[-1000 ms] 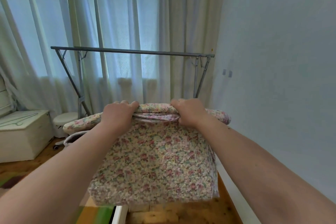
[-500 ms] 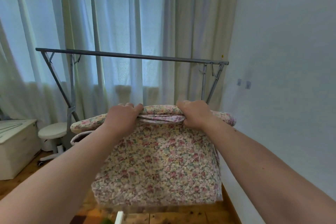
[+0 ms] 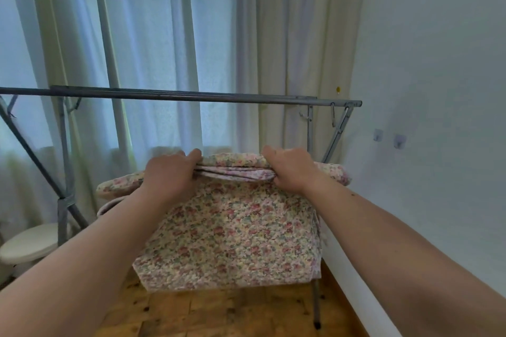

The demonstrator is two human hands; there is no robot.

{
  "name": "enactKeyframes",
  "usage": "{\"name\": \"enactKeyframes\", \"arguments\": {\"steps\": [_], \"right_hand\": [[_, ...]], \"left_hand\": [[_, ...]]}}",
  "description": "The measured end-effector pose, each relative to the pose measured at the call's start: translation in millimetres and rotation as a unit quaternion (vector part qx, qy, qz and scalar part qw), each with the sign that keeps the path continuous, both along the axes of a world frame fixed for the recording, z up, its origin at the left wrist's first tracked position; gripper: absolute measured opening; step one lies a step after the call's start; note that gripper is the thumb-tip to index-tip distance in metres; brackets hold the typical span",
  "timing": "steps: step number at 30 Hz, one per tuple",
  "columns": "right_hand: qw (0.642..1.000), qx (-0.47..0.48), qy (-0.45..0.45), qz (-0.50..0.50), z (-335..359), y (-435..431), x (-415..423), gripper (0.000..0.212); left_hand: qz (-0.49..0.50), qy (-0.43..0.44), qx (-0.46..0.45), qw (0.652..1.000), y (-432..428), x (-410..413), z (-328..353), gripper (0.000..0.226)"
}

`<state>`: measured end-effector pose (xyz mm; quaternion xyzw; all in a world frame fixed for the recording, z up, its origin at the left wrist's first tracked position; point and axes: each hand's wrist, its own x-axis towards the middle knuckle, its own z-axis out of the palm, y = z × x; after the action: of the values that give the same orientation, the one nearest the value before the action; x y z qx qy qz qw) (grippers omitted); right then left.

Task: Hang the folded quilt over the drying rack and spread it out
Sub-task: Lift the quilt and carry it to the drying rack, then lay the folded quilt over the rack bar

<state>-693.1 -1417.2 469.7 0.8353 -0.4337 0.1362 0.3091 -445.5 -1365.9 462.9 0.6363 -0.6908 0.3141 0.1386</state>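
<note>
I see a folded quilt [image 3: 230, 232] in a small pink, red and green floral print on cream, before a grey metal drying rack [image 3: 191, 97]. Behind it hang pale cream-white sheer curtains [image 3: 164, 35]; the round stool [image 3: 27, 243] is cream, the wooden plank floor [image 3: 219, 312] knotty orange-brown.

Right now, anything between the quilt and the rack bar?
Nothing visible. Left hand and right hand grip the folded floral quilt below the grey metal drying rack's top bar. That bar is bare, and only sheer white curtains hang behind it.
</note>
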Motion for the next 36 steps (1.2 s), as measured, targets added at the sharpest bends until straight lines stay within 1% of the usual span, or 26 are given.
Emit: {"name": "enactKeyframes", "arguments": {"steps": [4, 7, 12, 15, 20, 22, 27, 32, 36], "right_hand": [[1.000, 0.012, 0.009, -0.007, -5.4, -55.1, 14.4, 0.044], [1.000, 0.021, 0.017, -0.001, -7.1, -100.4, 21.1, 0.043], [1.000, 0.016, 0.021, 0.009, 1.3, -177.4, 21.9, 0.035], [0.999, 0.021, 0.027, 0.013, 14.6, -219.0, 22.9, 0.035], [0.999, 0.021, 0.017, 0.048, 24.7, -279.9, 24.8, 0.037], [0.998, 0.029, 0.014, 0.052, 24.9, -288.7, 26.5, 0.040], [0.999, 0.033, 0.018, 0.039, 22.4, -333.2, 40.2, 0.049], [0.999, 0.023, 0.025, 0.036, 30.6, -368.4, 71.3, 0.050], [0.999, -0.001, 0.029, 0.035, 52.2, -395.8, 102.7, 0.059]], "left_hand": [[0.050, 0.030, 0.019, 0.998, -60.7, 20.0, -16.4, 0.030], [0.067, 0.059, 0.032, 0.995, -105.2, 26.1, -28.7, 0.037], [0.065, 0.114, 0.068, 0.989, -176.9, 26.2, -21.5, 0.026], [0.074, 0.149, 0.082, 0.983, -213.0, 25.7, -7.3, 0.027], [0.090, 0.121, 0.051, 0.987, -264.7, 32.4, 2.4, 0.035], [0.076, 0.112, 0.056, 0.989, -271.5, 35.0, 3.2, 0.039], [0.028, 0.105, 0.063, 0.992, -312.3, 53.5, 6.0, 0.040], [0.002, 0.082, 0.053, 0.995, -348.6, 91.8, 15.7, 0.042], [-0.020, 0.058, 0.030, 0.998, -376.8, 129.6, 36.4, 0.044]]}}
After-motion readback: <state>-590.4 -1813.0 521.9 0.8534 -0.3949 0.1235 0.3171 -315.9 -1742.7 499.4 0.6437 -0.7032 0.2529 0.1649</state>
